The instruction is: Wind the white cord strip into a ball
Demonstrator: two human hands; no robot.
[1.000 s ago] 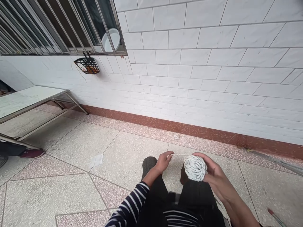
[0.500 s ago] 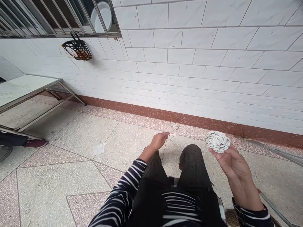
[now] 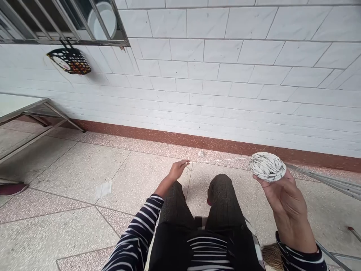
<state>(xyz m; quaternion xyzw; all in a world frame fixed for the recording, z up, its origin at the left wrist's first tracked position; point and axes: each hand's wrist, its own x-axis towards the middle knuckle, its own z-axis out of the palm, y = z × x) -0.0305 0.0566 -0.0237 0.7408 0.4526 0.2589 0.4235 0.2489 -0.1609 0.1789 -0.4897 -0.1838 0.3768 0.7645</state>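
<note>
My right hand [image 3: 286, 190] grips a white ball of cord [image 3: 267, 166], streaked with dark lines, from below and behind at the right. A thin strand of cord [image 3: 220, 161] stretches from this ball leftward to my left hand [image 3: 178, 169]. The fingertips of my left hand are pinched on the strand, above my left knee. On the floor near the wall lies a second, much smaller pale ball [image 3: 200, 154], just beyond the strand.
A low metal-framed table [image 3: 28, 113] stands at the left, with a dark red shoe [image 3: 12, 189] below. White paper [image 3: 103, 189] lies on the floor. A dotted bag [image 3: 70, 60] hangs from the window bars. Metal poles [image 3: 324, 180] and brown bristles [image 3: 272, 256] are at the right.
My hands have moved apart: the left a little leftward, the right with the ball slightly rightward. The strand between them is longer. The view has shifted to the right.
</note>
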